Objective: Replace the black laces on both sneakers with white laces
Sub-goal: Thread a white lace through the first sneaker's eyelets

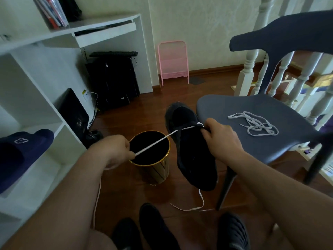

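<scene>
Two hands: both busy on one black sneaker (pixel 193 150), held in the air beside the chair (pixel 270 141).
Left hand (pixel 112 149): pinches a white lace (pixel 155 144), drawn taut from the eyelets.
Right hand (pixel 220 139): grips the sneaker's upper by the eyelets.
Loose lace end: trails down to the wooden floor (pixel 180 87).
Spare white lace (pixel 255 124): tangled on the chair seat.
Gold bin (pixel 156 168): stands below the taut lace.

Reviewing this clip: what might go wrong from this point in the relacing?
1. The left hand pulls the flat white lace taut over the open gold-rimmed bin; if released, it could drop in.
2. The right hand alone holds the black sneaker in midair; a hard tug might twist it loose.
</scene>
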`<action>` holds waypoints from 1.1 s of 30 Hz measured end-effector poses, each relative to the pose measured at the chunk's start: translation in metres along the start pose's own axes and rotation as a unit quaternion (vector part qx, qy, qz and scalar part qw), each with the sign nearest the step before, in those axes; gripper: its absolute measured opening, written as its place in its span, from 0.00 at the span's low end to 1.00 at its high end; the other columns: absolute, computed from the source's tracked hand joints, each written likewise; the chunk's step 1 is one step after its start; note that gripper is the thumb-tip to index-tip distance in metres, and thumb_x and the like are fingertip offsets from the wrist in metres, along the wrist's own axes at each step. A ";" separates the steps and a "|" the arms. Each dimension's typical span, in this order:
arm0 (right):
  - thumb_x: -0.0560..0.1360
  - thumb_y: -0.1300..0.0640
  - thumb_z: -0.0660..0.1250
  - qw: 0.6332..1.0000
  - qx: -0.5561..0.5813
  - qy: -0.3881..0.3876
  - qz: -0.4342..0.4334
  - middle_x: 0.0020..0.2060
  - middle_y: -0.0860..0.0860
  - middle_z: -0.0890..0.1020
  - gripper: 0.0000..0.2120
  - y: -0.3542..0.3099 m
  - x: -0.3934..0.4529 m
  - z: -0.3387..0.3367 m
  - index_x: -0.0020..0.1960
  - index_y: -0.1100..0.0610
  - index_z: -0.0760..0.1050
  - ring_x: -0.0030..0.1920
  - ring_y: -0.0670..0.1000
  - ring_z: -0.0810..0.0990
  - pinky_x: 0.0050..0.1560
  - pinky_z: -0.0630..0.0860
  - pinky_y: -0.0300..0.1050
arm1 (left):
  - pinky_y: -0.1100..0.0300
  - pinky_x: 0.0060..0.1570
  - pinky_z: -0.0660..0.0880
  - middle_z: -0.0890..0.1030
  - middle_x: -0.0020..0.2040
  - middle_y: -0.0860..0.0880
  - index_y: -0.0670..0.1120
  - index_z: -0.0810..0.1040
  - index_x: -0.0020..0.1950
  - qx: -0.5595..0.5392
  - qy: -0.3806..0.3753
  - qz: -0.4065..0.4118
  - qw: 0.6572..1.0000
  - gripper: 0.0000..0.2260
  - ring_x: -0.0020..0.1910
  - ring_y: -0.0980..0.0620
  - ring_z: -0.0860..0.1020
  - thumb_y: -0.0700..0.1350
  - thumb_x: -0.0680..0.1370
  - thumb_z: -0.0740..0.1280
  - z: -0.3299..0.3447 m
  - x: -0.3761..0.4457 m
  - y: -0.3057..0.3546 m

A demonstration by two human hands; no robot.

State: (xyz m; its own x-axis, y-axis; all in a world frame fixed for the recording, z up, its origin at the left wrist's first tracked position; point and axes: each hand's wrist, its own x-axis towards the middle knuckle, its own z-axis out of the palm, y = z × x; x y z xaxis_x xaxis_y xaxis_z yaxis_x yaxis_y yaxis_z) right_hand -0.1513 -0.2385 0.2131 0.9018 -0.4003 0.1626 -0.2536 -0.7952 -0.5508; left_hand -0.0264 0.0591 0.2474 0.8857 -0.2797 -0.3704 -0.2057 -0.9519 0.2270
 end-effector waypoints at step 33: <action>0.82 0.47 0.65 0.977 0.168 0.129 0.005 0.40 0.48 0.82 0.08 -0.010 0.016 -0.061 0.47 0.49 0.77 0.43 0.52 0.81 0.47 0.82 0.60 | 0.54 0.34 0.61 0.70 0.39 0.47 0.43 0.69 0.47 -0.348 0.412 -0.053 0.841 0.11 0.35 0.50 0.66 0.43 0.85 0.51 0.009 0.000 0.014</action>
State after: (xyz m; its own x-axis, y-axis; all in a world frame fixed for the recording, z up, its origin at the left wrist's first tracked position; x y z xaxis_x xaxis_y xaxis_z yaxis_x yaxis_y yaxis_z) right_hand -0.1560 -0.2645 0.2707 0.7708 -0.5431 0.3332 -0.0930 -0.6133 -0.7844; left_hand -0.0333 0.0442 0.2422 0.9305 0.2560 0.2619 -0.0680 -0.5818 0.8105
